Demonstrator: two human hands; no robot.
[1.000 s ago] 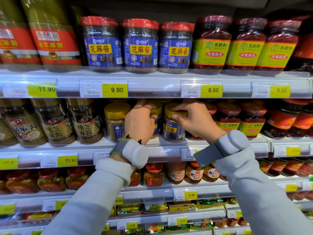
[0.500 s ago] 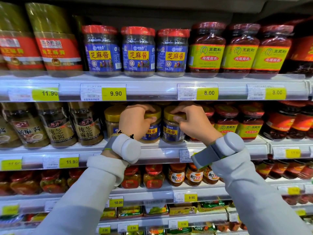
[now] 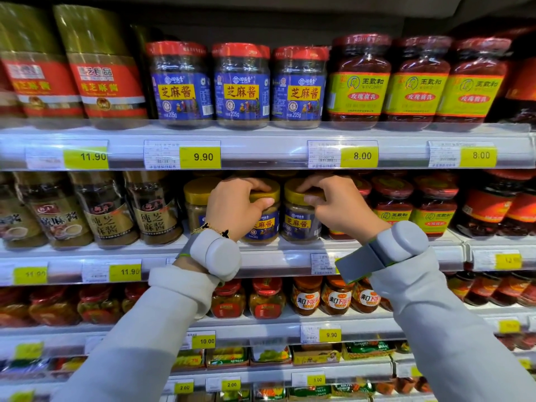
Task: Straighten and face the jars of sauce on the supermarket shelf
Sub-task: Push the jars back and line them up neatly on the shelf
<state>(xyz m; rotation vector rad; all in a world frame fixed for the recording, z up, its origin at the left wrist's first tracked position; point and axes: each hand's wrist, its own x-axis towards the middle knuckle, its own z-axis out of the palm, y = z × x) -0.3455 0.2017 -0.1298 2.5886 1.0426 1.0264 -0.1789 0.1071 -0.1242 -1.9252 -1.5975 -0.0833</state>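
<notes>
On the second shelf (image 3: 261, 258) stand three gold-lidded jars of sesame sauce with blue and yellow labels. My left hand (image 3: 232, 208) grips the gold lid of the middle jar (image 3: 265, 224), thumb on the lid's side. My right hand (image 3: 338, 206) grips the lid of the right jar (image 3: 298, 224), whose label faces forward. The left jar (image 3: 197, 208) stands partly hidden behind my left hand, its label mostly out of sight.
Dark sesame-paste jars (image 3: 150, 213) stand to the left and red-lidded bean-curd jars (image 3: 391, 207) to the right on the same shelf. The shelf above holds red-lidded blue-label jars (image 3: 240, 85); its price rail (image 3: 261, 155) hangs just over my hands. Lower shelves hold chilli jars.
Both hands have drawn the two gold-lidded jars forward toward the shelf edge, and the middle jar's label now shows more. The view has tilted up slightly.
</notes>
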